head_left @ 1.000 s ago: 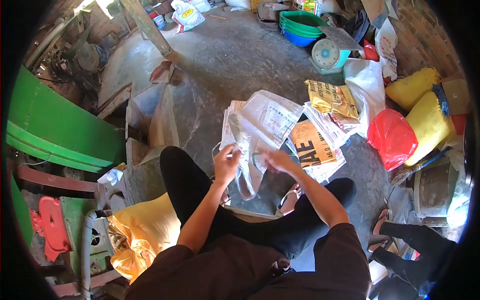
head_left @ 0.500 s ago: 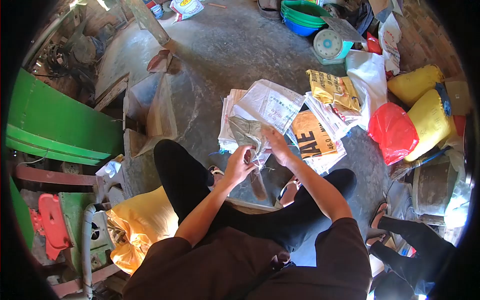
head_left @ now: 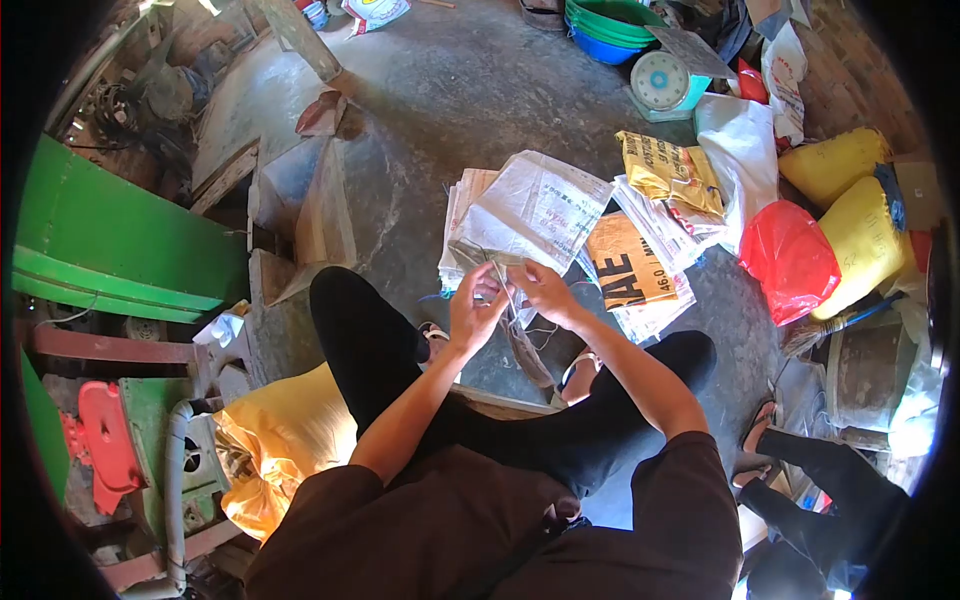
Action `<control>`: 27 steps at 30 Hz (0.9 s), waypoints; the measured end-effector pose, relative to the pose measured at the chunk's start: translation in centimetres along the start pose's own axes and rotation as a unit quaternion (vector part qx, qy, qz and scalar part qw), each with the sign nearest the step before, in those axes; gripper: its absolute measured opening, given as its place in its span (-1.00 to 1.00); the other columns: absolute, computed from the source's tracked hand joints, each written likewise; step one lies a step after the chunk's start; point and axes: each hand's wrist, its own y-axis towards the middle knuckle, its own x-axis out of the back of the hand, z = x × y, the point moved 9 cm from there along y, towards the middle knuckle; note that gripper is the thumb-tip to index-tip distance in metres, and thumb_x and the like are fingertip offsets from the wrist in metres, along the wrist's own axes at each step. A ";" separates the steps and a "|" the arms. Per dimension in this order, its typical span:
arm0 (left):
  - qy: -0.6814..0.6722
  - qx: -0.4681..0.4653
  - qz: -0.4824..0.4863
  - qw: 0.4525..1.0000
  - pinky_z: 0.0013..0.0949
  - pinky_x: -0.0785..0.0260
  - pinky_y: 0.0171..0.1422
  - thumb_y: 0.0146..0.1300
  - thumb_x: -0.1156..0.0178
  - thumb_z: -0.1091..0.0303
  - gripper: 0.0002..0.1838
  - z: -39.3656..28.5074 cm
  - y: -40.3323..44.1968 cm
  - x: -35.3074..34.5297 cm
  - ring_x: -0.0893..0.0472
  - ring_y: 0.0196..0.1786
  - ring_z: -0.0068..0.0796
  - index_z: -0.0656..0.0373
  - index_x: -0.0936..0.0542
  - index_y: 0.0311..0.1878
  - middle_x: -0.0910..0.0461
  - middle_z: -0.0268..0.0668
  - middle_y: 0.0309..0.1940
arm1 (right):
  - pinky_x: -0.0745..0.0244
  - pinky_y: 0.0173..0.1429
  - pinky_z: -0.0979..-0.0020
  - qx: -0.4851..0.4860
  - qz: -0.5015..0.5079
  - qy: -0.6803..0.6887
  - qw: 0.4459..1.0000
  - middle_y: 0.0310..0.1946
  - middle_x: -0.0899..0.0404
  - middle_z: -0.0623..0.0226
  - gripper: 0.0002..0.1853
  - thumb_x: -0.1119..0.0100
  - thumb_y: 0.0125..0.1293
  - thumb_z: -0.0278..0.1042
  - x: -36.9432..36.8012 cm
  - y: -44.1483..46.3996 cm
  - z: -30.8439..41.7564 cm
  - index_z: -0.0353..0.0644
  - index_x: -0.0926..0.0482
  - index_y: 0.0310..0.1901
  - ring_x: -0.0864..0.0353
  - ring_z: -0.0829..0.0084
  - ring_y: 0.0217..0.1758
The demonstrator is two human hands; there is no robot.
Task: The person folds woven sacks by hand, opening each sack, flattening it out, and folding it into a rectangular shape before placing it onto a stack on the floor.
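Right hand [head_left: 548, 298] has shifted inward, beside the left hand [head_left: 476, 316]; fingers of both are curled nearly closed, pinching what appears to be thin grey material [head_left: 528, 355], which hangs between the knees [head_left: 342, 300], presumably held close for fine control; printed white sack [head_left: 540, 205] has its near edge just beyond the fingertips; concrete floor [head_left: 420, 110] extends past it, giving forward reach.
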 end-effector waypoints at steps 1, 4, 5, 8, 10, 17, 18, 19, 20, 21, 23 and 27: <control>-0.007 -0.022 0.006 1.000 -0.41 -0.60 -0.15 0.25 -0.40 0.40 -0.47 0.0 -0.1 -0.1 -0.69 -0.20 -0.51 0.20 -0.47 0.25 -0.68 -0.27 -0.23 | -0.53 -0.23 0.42 0.003 -0.006 -0.031 0.999 -0.25 -0.66 0.29 -0.54 -0.07 0.47 0.08 0.1 0.1 -0.2 -0.19 -0.57 0.05 -0.59 0.55 -0.26; -0.029 -0.057 0.009 0.998 -0.41 -0.60 -0.12 0.26 -0.37 0.48 -0.48 1.1 -0.3 -0.5 -0.70 -0.18 -0.52 0.19 -0.46 0.27 -0.69 -0.25 -0.22 | -0.47 -0.15 0.38 0.051 -0.031 -0.160 0.985 -0.30 -0.65 0.19 -0.56 -0.07 0.47 0.06 0.8 0.7 -0.4 -0.24 -0.56 -0.03 -0.58 0.51 -0.23; -0.035 -0.053 0.004 0.998 -0.42 -0.59 -0.11 0.26 -0.37 0.49 -0.48 1.3 -0.4 -0.5 -0.70 -0.18 -0.53 0.19 -0.46 0.27 -0.69 -0.25 -0.22 | -0.46 -0.13 0.37 0.056 -0.040 -0.147 0.987 -0.29 -0.65 0.18 -0.56 -0.08 0.46 0.06 0.9 0.7 -0.4 -0.25 -0.55 -0.04 -0.58 0.50 -0.22; -0.069 -0.045 -0.012 0.997 -0.43 -0.58 -0.05 0.26 -0.36 0.51 -0.48 1.4 -0.5 -0.5 -0.70 -0.17 -0.54 0.19 -0.46 0.28 -0.70 -0.24 -0.23 | -0.44 -0.07 0.35 0.052 -0.047 -0.116 0.991 -0.24 -0.64 0.16 -0.54 -0.11 0.44 0.06 1.1 0.8 -0.2 -0.27 -0.53 -0.03 -0.57 0.48 -0.17; -0.109 -0.041 -0.026 0.993 -0.40 -0.56 0.00 0.29 -0.34 0.48 -0.50 1.5 -0.6 -0.4 -0.70 -0.17 -0.52 0.18 -0.46 0.28 -0.71 -0.25 -0.24 | -0.46 -0.02 0.35 0.025 -0.027 -0.102 0.994 -0.19 -0.65 0.16 -0.49 -0.16 0.42 0.08 1.1 0.8 -0.2 -0.29 -0.51 0.04 -0.58 0.47 -0.10; -0.174 -0.013 0.041 0.984 -0.31 -0.45 0.23 0.39 -0.18 0.50 -0.56 1.3 -0.3 -0.8 -0.62 0.08 -0.42 0.20 -0.41 0.31 -0.59 -0.21 0.08 | -0.46 0.13 0.38 0.011 -0.057 -0.028 0.998 -0.04 -0.65 0.22 -0.34 -0.33 0.34 0.02 2.1 1.0 -1.1 -0.41 -0.44 0.21 -0.57 0.48 0.05; -0.222 0.011 0.033 0.974 -0.32 -0.46 0.21 0.39 -0.16 0.50 -0.58 2.0 -0.1 -0.7 -0.62 0.08 -0.42 0.20 -0.41 0.30 -0.58 -0.21 0.09 | -0.46 0.08 0.44 0.026 -0.060 0.004 0.998 -0.06 -0.65 0.28 -0.46 -0.30 0.37 -0.08 2.4 0.6 1.1 -0.35 -0.49 0.18 -0.57 0.54 0.01; -0.271 0.034 0.025 0.962 -0.33 -0.46 0.20 0.39 -0.15 0.51 -0.59 2.8 0.1 -0.6 -0.61 0.08 -0.41 0.20 -0.42 0.29 -0.56 -0.21 0.10 | -0.46 0.07 0.45 0.029 -0.066 0.053 0.996 -0.08 -0.65 0.32 -0.52 -0.29 0.39 -0.11 2.7 1.2 0.5 -0.30 -0.51 0.17 -0.57 0.55 -0.01; -0.318 0.056 0.018 0.946 -0.34 -0.47 0.18 0.40 -0.14 0.51 -0.60 3.5 0.5 -0.5 -0.60 0.08 -0.41 0.20 -0.43 0.28 -0.55 -0.20 0.11 | -0.47 0.05 0.46 0.032 -0.072 0.101 0.992 -0.10 -0.65 0.35 -0.57 -0.27 0.40 -0.15 3.1 1.7 0.0 -0.24 -0.53 0.16 -0.58 0.55 -0.03; -0.302 0.079 -0.013 0.950 -0.34 -0.51 0.13 0.40 -0.18 0.43 -0.63 4.8 0.7 0.1 -0.61 0.05 -0.41 0.21 -0.45 0.24 -0.55 -0.20 0.09 | -0.48 0.06 0.44 0.002 -0.061 0.154 0.986 -0.10 -0.65 0.35 -0.58 -0.27 0.40 -0.16 3.2 1.9 -1.2 -0.23 -0.52 0.17 -0.59 0.54 -0.03; -0.278 0.149 -0.020 0.949 -0.33 -0.52 0.11 0.40 -0.20 0.35 -0.62 6.1 0.6 0.5 -0.61 0.03 -0.41 0.21 -0.46 0.23 -0.55 -0.19 0.09 | -0.50 0.07 0.42 -0.057 -0.039 0.259 0.964 -0.10 -0.65 0.35 -0.59 -0.25 0.40 -0.19 2.6 1.3 -0.5 -0.20 -0.51 0.18 -0.62 0.50 -0.03; -0.348 0.268 0.001 0.898 -0.27 -0.52 0.12 0.38 -0.26 0.13 -0.52 6.6 0.3 -0.3 -0.61 0.04 -0.38 0.18 -0.47 0.24 -0.55 -0.21 0.12 | -0.56 0.09 0.35 -0.079 -0.005 0.310 0.947 -0.07 -0.66 0.30 -0.60 -0.20 0.41 -0.21 1.6 0.4 1.5 -0.21 -0.49 0.19 -0.66 0.44 -0.04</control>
